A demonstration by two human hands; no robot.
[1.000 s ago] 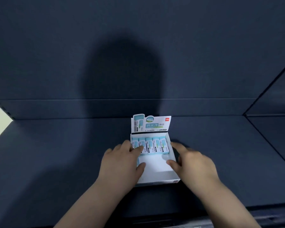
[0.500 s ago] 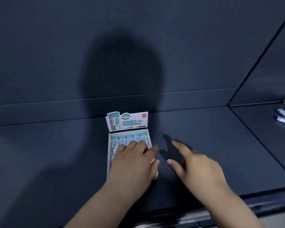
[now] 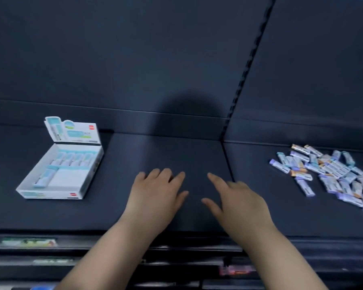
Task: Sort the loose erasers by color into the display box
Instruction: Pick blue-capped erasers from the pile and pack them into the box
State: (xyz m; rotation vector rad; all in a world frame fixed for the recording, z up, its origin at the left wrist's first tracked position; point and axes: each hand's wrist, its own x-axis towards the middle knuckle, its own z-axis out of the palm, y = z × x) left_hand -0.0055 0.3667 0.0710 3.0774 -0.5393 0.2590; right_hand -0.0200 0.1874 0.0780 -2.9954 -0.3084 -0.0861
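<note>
The white display box (image 3: 29, 190) sits at the left of the dark shelf with its printed lid flap upright. Inside, a row of light-blue erasers (image 3: 74, 159) lines the back, and one more blue eraser (image 3: 45, 177) lies at the front left. A pile of loose erasers (image 3: 331, 173) in purple, blue and orange sleeves lies at the far right. My left hand (image 3: 157, 193) and my right hand (image 3: 239, 201) hover over the bare shelf between box and pile, fingers spread, holding nothing.
A dark shelf back panel rises behind. A vertical toothed divider strip (image 3: 242, 78) splits the shelf into two bays, with the pile in the right bay. Below the front edge run price-label rails (image 3: 29, 242) with blurred tags.
The view has swung right, so the box now sits far left and the eraser pile has come into sight. Both hands have left the box and moved right over the bare shelf.
</note>
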